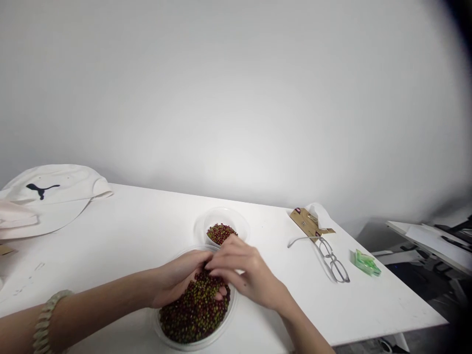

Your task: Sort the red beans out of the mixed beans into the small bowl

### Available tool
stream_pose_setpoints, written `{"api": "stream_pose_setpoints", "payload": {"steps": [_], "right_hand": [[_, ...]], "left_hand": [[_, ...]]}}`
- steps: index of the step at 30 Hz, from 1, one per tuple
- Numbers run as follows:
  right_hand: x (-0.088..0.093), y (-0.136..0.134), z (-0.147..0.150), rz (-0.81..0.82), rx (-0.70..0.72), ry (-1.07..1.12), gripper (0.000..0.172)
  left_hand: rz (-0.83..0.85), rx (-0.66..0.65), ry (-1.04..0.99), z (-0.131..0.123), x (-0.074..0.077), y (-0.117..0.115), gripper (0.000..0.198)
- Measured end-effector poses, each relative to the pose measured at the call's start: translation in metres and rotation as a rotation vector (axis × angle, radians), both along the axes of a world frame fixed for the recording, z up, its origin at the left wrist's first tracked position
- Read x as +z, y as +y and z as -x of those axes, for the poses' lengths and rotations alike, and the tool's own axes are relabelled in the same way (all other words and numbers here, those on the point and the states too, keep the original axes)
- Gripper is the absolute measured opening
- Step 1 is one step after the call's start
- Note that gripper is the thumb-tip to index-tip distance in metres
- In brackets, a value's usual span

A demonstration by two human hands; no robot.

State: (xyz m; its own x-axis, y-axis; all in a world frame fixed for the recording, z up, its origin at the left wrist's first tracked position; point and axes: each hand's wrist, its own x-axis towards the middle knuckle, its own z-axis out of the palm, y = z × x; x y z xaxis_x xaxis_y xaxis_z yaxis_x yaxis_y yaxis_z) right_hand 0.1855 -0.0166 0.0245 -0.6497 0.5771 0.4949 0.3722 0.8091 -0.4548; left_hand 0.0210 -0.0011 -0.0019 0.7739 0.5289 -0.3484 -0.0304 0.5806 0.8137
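A clear round bowl (231, 314) holds a heap of mixed red and green beans (193, 314). My left hand (177, 280) is cupped palm up in this bowl, with beans lying in its palm and its fingertips showing among them. Above that palm, my right hand (249, 268) has its thumb and fingertips drawn together in a pinch; whatever is between them is too small to make out. Just behind stands a second, smaller clear bowl (236, 219) with more red and green beans (220, 231), partly hidden by my right hand.
On the white table (129, 231), a white cap (66, 184) lies at the left. To the right are a brown tissue pack (306, 223), a pair of glasses (332, 260) and a green plastic packet (366, 263). A grey wall (236, 98) rises behind the table.
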Motion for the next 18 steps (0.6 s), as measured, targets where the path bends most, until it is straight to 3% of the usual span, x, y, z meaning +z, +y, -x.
{"api": "stream_pose_setpoints", "payload": {"steps": [4,6,10,18], "right_hand": [[-0.006,0.019,-0.013,-0.164,-0.368,0.21,0.013],[-0.014,0.032,-0.017,-0.242,-0.518,0.083,0.013],[-0.029,0.05,-0.022,-0.25,-0.563,0.0,0.011],[-0.035,0.057,-0.028,-0.27,-0.686,0.015,0.015]], "left_hand": [[0.014,0.003,0.005,0.002,0.003,0.0,0.024],[0.039,0.014,0.001,0.003,0.002,0.0,0.022],[0.054,0.028,-0.004,0.003,-0.002,0.002,0.022],[0.032,0.022,0.009,0.002,0.002,0.001,0.02]]}}
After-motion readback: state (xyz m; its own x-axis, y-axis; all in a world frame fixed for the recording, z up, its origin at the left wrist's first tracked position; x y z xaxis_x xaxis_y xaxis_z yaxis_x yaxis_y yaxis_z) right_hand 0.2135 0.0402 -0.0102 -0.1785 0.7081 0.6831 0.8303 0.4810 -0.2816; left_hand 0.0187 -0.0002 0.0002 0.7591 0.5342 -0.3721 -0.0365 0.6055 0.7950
